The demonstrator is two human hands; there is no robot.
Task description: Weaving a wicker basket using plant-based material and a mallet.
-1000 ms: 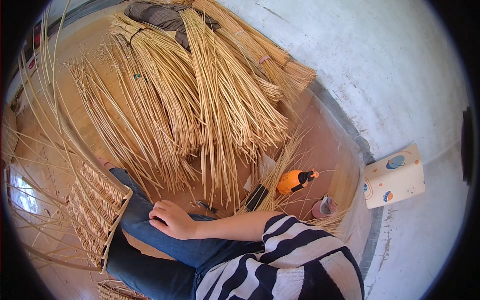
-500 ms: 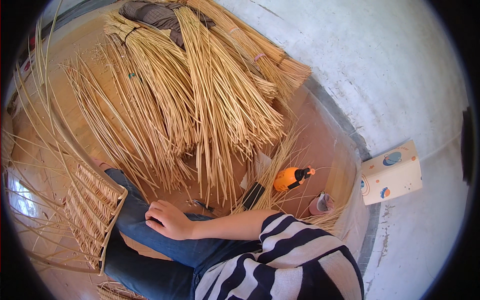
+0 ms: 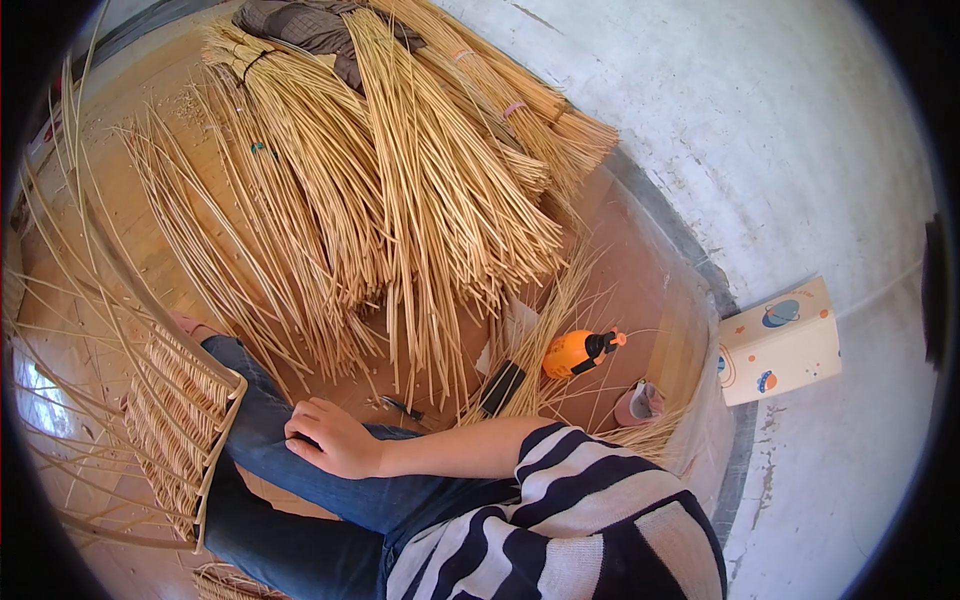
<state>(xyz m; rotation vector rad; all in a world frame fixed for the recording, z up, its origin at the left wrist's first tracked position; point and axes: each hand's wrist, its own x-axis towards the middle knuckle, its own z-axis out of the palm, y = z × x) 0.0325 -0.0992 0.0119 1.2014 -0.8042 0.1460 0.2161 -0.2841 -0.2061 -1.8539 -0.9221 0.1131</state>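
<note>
My right hand [image 3: 335, 440] rests on the knee of my blue jeans [image 3: 262, 415]. Its fingers are loosely curled, and nothing shows between them and the thumb. My left hand is out of sight. Beyond the knees stands a woven wicker basket piece [image 3: 180, 425] with a pale rim against my legs. Long loose rods [image 3: 75, 385] spread from it toward the left edge. Past my forearm, a pair of dark-handled cutters [image 3: 403, 407] lies on the floor, with a black oblong object [image 3: 502, 388] nearby.
Large bundles of straw-coloured rods [image 3: 430, 190] cover the floor ahead, with dark cloth [image 3: 300, 28] on top. An orange spray bottle [image 3: 572, 354] and a pinkish cup [image 3: 640, 402] are at the right. A decorated cream box [image 3: 785, 342] stands by the white wall [image 3: 800, 150].
The whole scene shifts very slightly left in the picture. My right hand stays on the knee, and nothing has been picked up or put down.
</note>
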